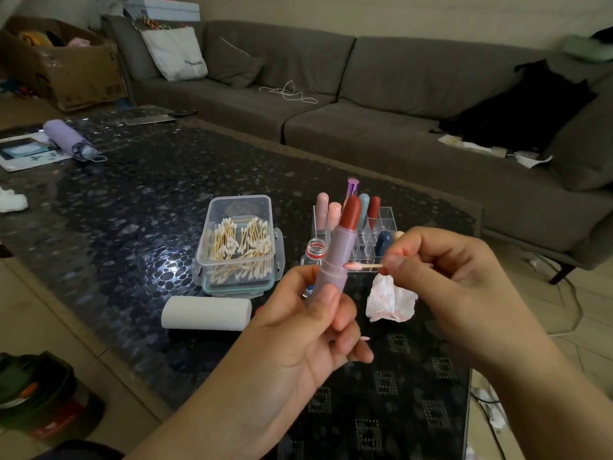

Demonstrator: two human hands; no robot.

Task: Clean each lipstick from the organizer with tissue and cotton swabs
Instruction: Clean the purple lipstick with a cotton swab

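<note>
Above the near end of the dark pebble-patterned table (132, 207), an uncapped lipstick (335, 257) is held upright by the left hand (308, 330), whose fingers and thumb are wrapped round the lower part of its mauve tube. The red stick is wound well out of the tube. A cotton swab (363, 266) is pinched by the right hand (454, 277) between thumb and fingertips, and its pink-stained tip is set against the ridge where the tube's upper sleeve meets its base. The groove round the tube is judged to be the part under cleaning.

Behind the hands, a clear organizer (378, 227) is seen with several capped lipsticks (328, 210) standing in its back compartments, so most of the task is judged to be left. A clear box of swabs (237, 244), an open small bottle (315, 249), a roll of tissue (205, 313) and a crumpled, red-smeared tissue (391, 298) are laid near the hands.

Several risks are judged from here. With the stick extended and unprotected, it could be nicked or smeared if the swab or a finger is allowed to slip upward. Colour could be spread rather than lifted, since the swab tip is already stained. If too much side force is put on the thin stem, it could be snapped, or the tube could be tipped in the grip. The open bottle could be knocked over when the hands are lowered.
</note>
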